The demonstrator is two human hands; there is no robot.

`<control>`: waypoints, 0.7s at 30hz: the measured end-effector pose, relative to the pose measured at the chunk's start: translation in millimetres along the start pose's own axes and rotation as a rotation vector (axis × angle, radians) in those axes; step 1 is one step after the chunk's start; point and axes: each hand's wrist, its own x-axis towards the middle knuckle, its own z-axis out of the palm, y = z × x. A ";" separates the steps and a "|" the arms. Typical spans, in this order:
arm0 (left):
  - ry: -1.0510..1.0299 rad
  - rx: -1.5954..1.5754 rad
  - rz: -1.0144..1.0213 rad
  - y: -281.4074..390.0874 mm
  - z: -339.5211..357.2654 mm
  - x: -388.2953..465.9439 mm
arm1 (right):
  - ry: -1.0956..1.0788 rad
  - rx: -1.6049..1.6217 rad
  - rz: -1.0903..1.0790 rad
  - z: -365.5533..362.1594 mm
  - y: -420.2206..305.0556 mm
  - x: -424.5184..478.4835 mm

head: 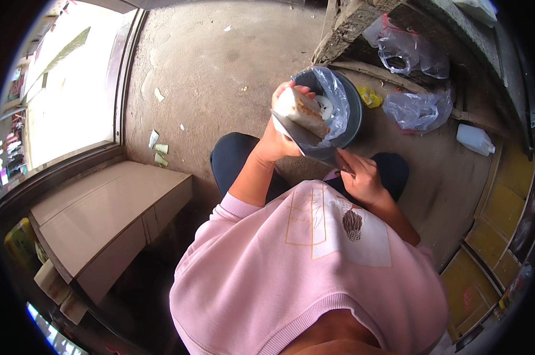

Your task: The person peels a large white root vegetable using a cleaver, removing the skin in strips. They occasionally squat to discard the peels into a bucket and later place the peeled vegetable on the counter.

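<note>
My left hand (274, 144) grips a thick wedge of pale vegetable (289, 104), white-fleshed with a ragged yellowish-orange side. My right hand (364, 177) holds a broad-bladed kitchen knife (298, 135). Its blade slants up to the left, lying against or just under the wedge; the exact contact is hard to make out. Both hands are in front of my knees, at the near side of a dark grey bin (355, 113) with a clear plastic liner (338, 100). A white round thing (324, 106) shows inside the bin, partly hidden by the wedge.
Pale scraps (161, 153) lie on the concrete floor (196, 80). A low tiled ledge (112, 208) stands left, below a bright doorway (76, 88). Right of the bin are a yellow wrapper (370, 97), a clear plastic bag (418, 111), a white plastic jug (474, 140) and a worn wooden frame (347, 33).
</note>
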 end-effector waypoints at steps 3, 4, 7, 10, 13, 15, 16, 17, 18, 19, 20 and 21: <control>-0.039 0.031 -0.011 2.5 -4.5 4.1 | -0.002 -0.001 -0.012 -1.6 -1.0 -1.8; -0.045 -0.001 -0.021 2.4 -8.5 2.5 | -0.004 -0.008 -0.020 -0.6 -2.4 -1.9; -0.044 -0.019 -0.014 9.0 -6.8 -0.6 | -0.031 -0.008 -0.022 -0.3 -6.1 -4.6; -0.062 -0.057 -0.017 8.4 -6.2 0.3 | -0.051 0.002 -0.022 -3.9 -7.3 -3.6; -0.104 -0.002 -0.001 4.3 -5.8 0.0 | -0.011 0.004 -0.051 1.1 -8.4 -2.9; -0.170 -0.087 0.087 -23.4 -17.8 -2.3 | 0.009 0.012 -0.064 8.2 -12.1 2.0; -0.134 -0.092 0.100 -30.0 -20.6 -0.6 | 0.009 0.020 -0.061 11.0 -16.5 7.1; -0.099 -0.098 0.113 -36.5 -23.3 1.0 | 0.009 0.028 -0.057 13.3 -20.3 12.1; 0.006 -0.068 0.093 -36.9 -22.8 4.0 | 0.011 0.032 -0.061 14.1 -22.8 17.5; 0.052 -0.073 0.104 -37.1 -21.8 5.6 | 0.012 0.037 -0.064 14.7 -24.8 22.9; 0.097 -0.077 0.116 -36.7 -20.7 7.3 | 0.014 0.041 -0.067 16.3 -26.9 25.8; 0.145 -0.081 0.129 -34.2 -17.9 9.4 | 0.047 0.016 -0.069 18.7 -29.1 26.7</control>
